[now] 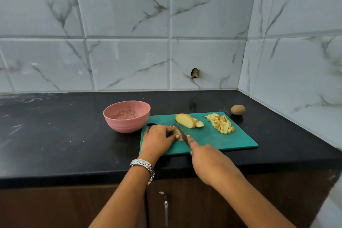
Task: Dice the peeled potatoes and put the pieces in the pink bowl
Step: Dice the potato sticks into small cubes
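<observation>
Left hand (157, 139) pinches potato slice (177, 134) at board's (222, 140) left end so it can't slide; right hand (209, 163) grips knife (180, 131), forefinger on spine to steer.

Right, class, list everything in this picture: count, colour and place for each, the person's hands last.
counter: one, black, under everything.
cutting board: one, teal, on the counter.
pink bowl: one, pink, counter, left of the board.
potato half: one, yellow, mid-board.
diced potato: one pile, yellow, board's right side.
potato piece: one, pale, under the left hand.
whole potato: one, brown, counter beyond board's right corner.
knife: one, dark blade, at the potato piece.
watch: one, silver, left wrist.
left hand: one, holds the potato piece.
right hand: one, grips the knife.
</observation>
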